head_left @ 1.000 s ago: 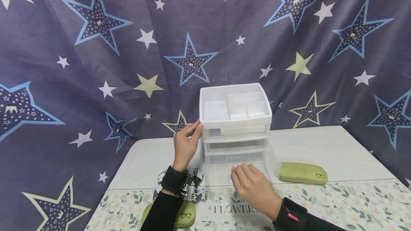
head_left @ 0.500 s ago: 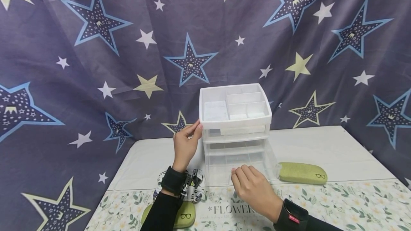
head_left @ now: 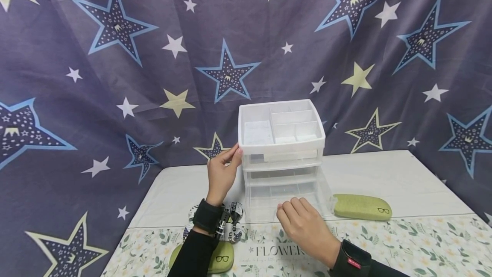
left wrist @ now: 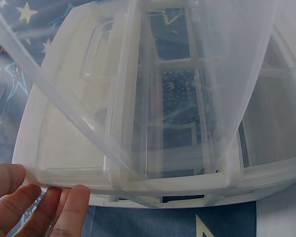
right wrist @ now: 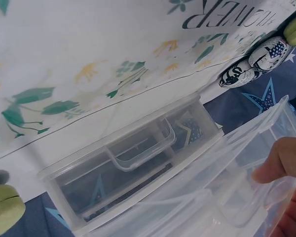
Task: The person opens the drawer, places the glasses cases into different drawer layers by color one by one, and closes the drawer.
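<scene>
A white plastic drawer organizer (head_left: 282, 157) stands on the table, with a divided tray on top. One clear drawer (head_left: 286, 195) below the top one is pulled far out toward me. My left hand (head_left: 223, 174) holds the organizer's upper left front corner, thumb and fingertips at its edge. In the left wrist view, the fingers (left wrist: 79, 197) curl against the white frame. My right hand (head_left: 305, 228) grips the front of the pulled-out drawer. The right wrist view shows its thumb (right wrist: 274, 168) at the drawer's handle and other fingers curled below. A lower drawer (right wrist: 133, 158) sits pushed in.
A green glasses case (head_left: 363, 207) lies right of the organizer. Another green case (head_left: 223, 257) lies at the front left, partly under my left sleeve. Rounded black-and-white printed items (head_left: 234, 225) sit behind the left wrist. A star-patterned curtain (head_left: 230, 12) hangs behind the table.
</scene>
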Demonstrator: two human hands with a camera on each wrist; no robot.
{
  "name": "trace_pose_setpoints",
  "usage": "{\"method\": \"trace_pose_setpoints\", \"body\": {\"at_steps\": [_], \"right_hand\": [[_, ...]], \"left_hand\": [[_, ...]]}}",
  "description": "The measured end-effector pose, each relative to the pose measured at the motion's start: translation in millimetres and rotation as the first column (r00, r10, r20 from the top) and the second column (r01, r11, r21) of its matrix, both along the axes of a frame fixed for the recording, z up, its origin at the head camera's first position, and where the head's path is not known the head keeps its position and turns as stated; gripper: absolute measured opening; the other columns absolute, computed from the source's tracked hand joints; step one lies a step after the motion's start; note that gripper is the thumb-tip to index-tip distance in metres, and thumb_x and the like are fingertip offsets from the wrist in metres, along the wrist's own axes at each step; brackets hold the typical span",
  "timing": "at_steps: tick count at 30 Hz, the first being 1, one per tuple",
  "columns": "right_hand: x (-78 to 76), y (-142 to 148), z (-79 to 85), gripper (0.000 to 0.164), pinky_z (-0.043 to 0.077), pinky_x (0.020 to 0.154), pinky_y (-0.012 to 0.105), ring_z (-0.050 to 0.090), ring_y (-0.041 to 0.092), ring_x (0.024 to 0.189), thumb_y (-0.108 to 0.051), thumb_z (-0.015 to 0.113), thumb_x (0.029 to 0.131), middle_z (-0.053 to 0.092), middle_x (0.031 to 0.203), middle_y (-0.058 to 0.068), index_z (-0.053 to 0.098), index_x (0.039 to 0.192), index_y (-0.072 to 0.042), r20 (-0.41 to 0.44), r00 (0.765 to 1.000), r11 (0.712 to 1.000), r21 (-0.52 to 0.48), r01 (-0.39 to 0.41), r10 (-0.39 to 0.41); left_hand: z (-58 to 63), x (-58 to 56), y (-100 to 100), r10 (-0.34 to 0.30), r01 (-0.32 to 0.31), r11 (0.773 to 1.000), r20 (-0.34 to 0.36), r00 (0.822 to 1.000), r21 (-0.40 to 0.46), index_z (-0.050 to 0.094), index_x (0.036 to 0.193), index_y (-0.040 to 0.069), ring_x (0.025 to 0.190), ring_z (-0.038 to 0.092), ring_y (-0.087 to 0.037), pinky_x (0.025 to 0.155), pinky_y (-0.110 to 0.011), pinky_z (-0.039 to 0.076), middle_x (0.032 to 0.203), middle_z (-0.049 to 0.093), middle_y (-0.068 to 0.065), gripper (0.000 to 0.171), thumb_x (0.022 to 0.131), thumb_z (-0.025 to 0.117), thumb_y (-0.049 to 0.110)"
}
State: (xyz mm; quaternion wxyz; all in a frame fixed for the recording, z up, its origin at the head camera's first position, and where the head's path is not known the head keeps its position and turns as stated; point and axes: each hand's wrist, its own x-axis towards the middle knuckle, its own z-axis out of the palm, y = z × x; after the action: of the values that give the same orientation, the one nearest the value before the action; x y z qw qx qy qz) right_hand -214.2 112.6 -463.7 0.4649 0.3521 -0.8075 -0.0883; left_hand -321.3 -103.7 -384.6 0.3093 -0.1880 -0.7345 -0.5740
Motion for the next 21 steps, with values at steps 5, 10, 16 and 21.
{"method": "trace_pose_setpoints", "body": {"at_steps": [5,10,16,21], "right_hand": [[0.2,3,3.8,0.041,0.044,0.066,0.031,0.045,0.021,0.076,-0.003,0.02,0.112,0.053,0.092,0.007,0.06,0.106,-0.002,0.085,0.996,0.999,-0.016,-0.036,0.038],[-1.6,7,6.3,0.042,0.043,0.067,0.031,0.046,0.02,0.079,-0.007,0.019,0.112,0.053,0.095,0.006,0.06,0.107,-0.003,0.123,0.989,0.996,-0.047,-0.08,0.085],[-3.3,13,11.3,0.022,0.047,0.073,0.033,0.052,0.021,0.086,-0.019,0.045,0.104,0.056,0.099,0.005,0.062,0.111,-0.007,0.211,0.963,0.983,-0.098,-0.153,0.171],[-2.8,17,12.7,0.035,0.048,0.078,0.034,0.053,0.02,0.091,-0.025,0.076,0.089,0.057,0.104,0.003,0.06,0.115,-0.009,0.27,0.945,0.981,-0.115,-0.156,0.182]], "left_hand": [[-0.1,-0.2,0,-0.003,0.003,1.0,0.002,1.0,0.002,0.071,0.12,-0.008,0.085,0.074,-0.038,0.069,-0.01,0.056,0.104,0.075,-0.023,0.025,0.096,0.071,0.002],[-0.3,0.0,-1,-0.007,0.007,1.0,0.005,1.0,0.006,0.071,0.12,-0.008,0.085,0.074,-0.038,0.069,-0.01,0.056,0.105,0.074,-0.023,0.025,0.096,0.071,0.002],[0.0,0.3,0,-0.009,0.009,1.0,0.001,1.0,0.006,0.071,0.12,-0.008,0.084,0.074,-0.038,0.068,-0.01,0.056,0.104,0.075,-0.022,0.026,0.096,0.071,0.002],[-0.1,0.4,0,-0.008,0.008,1.0,-0.003,1.0,0.004,0.071,0.12,-0.008,0.083,0.074,-0.039,0.069,-0.009,0.055,0.103,0.074,-0.023,0.026,0.096,0.071,0.002]]}}
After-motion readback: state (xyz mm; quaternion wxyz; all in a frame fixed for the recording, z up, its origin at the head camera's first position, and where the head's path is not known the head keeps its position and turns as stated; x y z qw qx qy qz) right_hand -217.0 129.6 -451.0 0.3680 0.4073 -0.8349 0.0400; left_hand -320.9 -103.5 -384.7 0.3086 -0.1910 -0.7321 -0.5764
